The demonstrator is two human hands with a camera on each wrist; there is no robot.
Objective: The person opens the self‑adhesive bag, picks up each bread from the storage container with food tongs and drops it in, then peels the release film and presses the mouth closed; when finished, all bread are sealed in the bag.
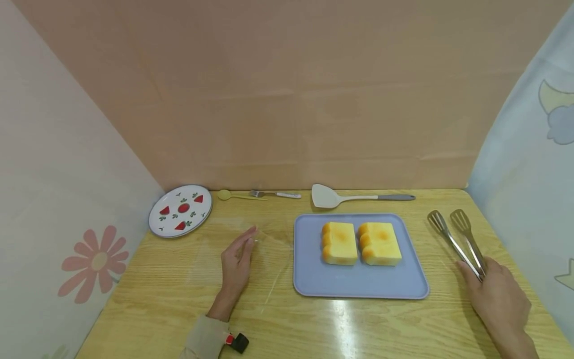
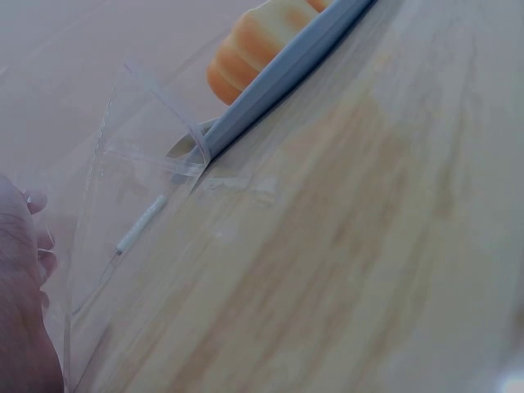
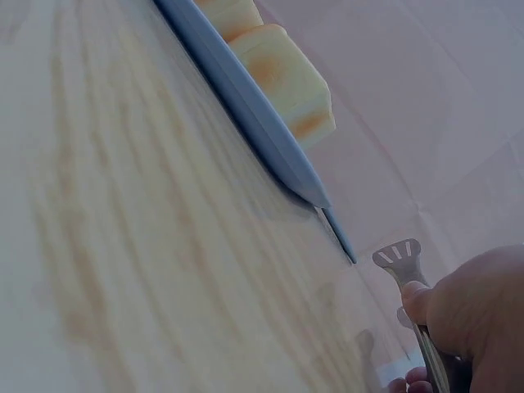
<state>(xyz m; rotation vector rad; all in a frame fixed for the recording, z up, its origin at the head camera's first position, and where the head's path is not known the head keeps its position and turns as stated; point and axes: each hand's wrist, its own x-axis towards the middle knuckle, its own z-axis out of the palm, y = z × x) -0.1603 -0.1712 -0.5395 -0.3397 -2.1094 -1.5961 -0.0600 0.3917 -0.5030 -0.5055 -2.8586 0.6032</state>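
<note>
My left hand (image 1: 235,267) is left of the tray, fingers and thumb pinching the edge of a clear plastic box (image 2: 155,115). Its thin see-through walls show best in the left wrist view; in the head view its outline is faint. At the right, my right hand (image 1: 500,294) grips metal tongs (image 1: 462,249) near their joined end, their slotted heads spread apart and pointing away from me. Between the hands lies a blue-grey tray (image 1: 358,286) bearing two slices of thick toast (image 1: 343,244) side by side.
A round plate (image 1: 157,219) with strawberry and watermelon patterns lies at the far left. Along the back wall lie a yellow spoon (image 1: 225,195), a fork (image 1: 287,195) and a white spatula (image 1: 327,197) with a grey handle end. Walls close off the back and both sides.
</note>
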